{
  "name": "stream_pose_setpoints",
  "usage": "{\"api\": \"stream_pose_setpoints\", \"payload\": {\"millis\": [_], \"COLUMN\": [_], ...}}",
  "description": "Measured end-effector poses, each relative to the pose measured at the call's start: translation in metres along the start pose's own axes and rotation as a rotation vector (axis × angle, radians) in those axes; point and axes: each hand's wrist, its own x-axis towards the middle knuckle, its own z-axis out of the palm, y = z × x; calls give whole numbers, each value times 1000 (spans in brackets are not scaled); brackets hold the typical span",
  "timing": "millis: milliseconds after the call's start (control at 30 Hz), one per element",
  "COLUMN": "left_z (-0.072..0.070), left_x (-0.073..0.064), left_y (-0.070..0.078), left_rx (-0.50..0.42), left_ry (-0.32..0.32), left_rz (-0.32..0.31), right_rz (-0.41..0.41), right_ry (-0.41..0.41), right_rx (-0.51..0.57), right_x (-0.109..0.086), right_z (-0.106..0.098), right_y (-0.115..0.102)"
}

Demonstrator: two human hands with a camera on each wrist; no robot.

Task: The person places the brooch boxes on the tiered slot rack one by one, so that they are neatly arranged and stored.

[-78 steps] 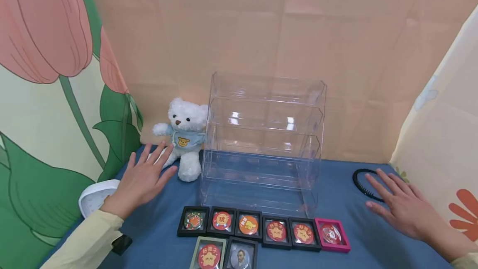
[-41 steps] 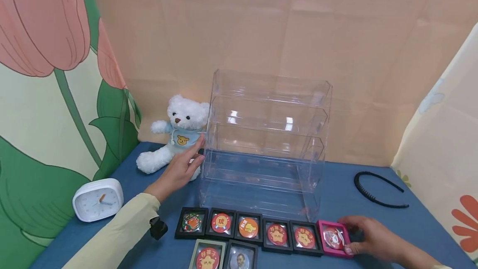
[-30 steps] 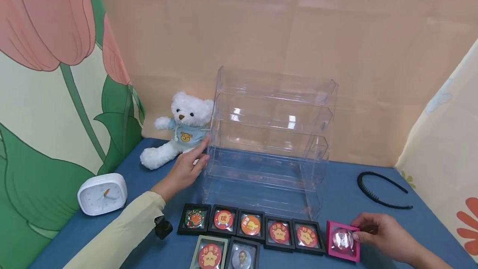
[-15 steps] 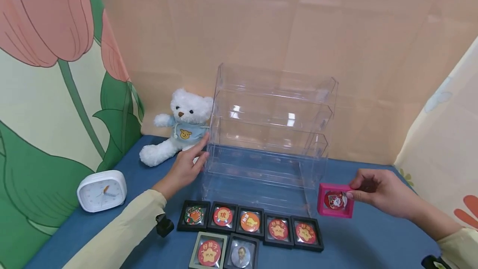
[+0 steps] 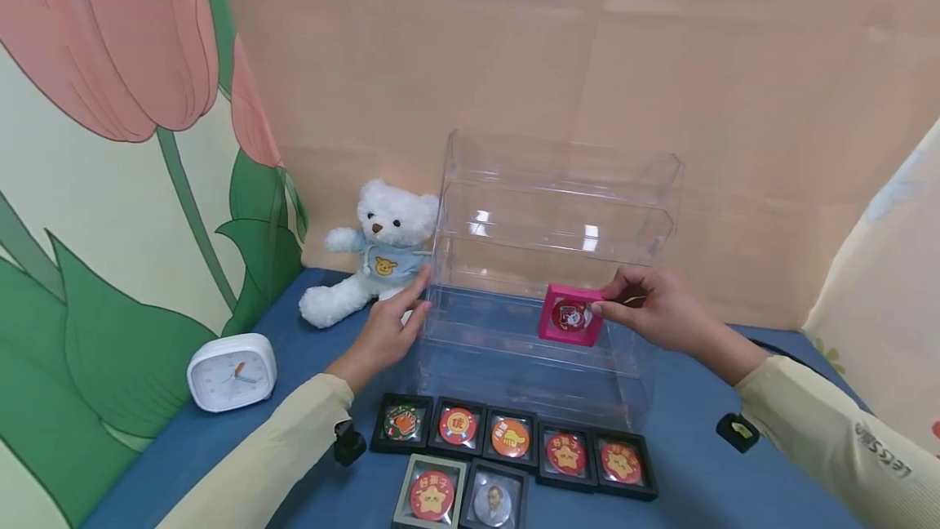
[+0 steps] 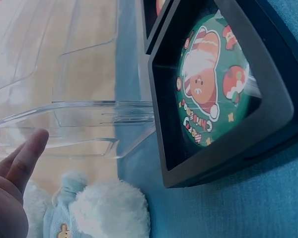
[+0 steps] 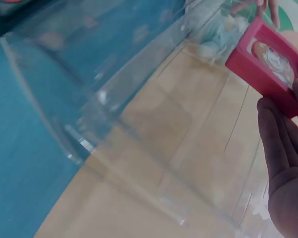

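A clear acrylic tiered display rack [image 5: 514, 366] stands at the middle of the blue-covered table. With thumb and fingers my right hand [image 5: 657, 313] pinches the right side of a pink-framed round badge [image 5: 569, 316], held upright before the rack's lower tiers. Whether the frame touches the rack, I cannot tell. In the right wrist view the same pink frame [image 7: 265, 89] sits between the thumb and fingertips. My left hand [image 5: 385, 337] has its fingers extended at the rack's left side. The left wrist view shows that hand [image 6: 10, 188] near the clear panel edge.
Several black-framed badges [image 5: 510, 437] lie in a row before the rack; a green-framed badge [image 5: 431, 495] and another black-framed one [image 5: 494, 504] lie nearer. A white teddy bear [image 5: 395, 247] sits left of the rack. A white clock [image 5: 232, 372] stands farther left. My right arm partly hides a black headband [image 5: 786, 353].
My right hand took the pink-framed badge from the row's right end, lifted it and carried it left to the rack. My left hand moved right to the rack's side.
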Motion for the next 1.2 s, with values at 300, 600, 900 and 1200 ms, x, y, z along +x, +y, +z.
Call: {"api": "stream_pose_setpoints", "payload": {"millis": [300,600,900,1200], "left_z": [-1,-1,2,1], "left_x": [0,0,0,0], "left_y": [2,1,2,3], "left_rx": [-20,0,7,15], "left_ry": [5,15,12,19], "left_rz": [-13,-16,-9,-26], "right_rz": [25,46,47,53], "right_ry": [36,42,28,-50], "right_rx": [-53,-95,-125,-149], "right_x": [40,77,94,97], "right_z": [15,24,38,48], "right_y": [-20,-40,-42,-37]}}
